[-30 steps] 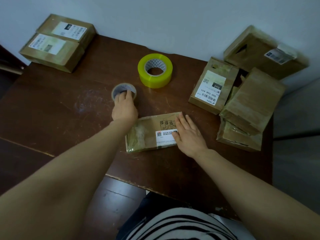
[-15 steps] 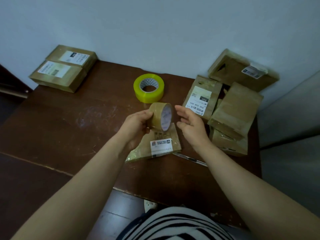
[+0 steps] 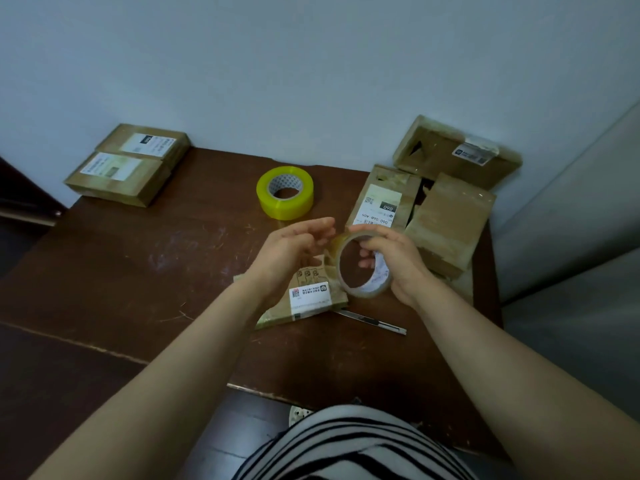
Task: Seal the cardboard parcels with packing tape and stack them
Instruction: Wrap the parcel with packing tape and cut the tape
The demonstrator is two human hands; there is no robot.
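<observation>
Your right hand (image 3: 398, 261) grips clear tape roll (image 3: 363, 291), fingers curled through core, roll held on edge above table (image 3: 138, 271). Left hand (image 3: 291, 247) relaxed, empty, fingertips just beside roll's rim. Parcel (image 3: 308, 292) lies flat directly beneath both hands, long axis roughly crosswise to you, left hand nearer its middle. Likely next: find tape end, draw it down onto parcel.

The right hand (image 3: 398, 258) grips a tan tape roll (image 3: 365, 291), fingers hooked through its core, above a labelled parcel (image 3: 308, 296) on the tabletop (image 3: 173, 271). The left hand (image 3: 291, 251) hovers just beside the roll, fingers relaxed. A yellow tape roll (image 3: 284, 192) sits beyond the left hand, and a utility knife (image 3: 370, 321) lies nearer than the right hand.
</observation>
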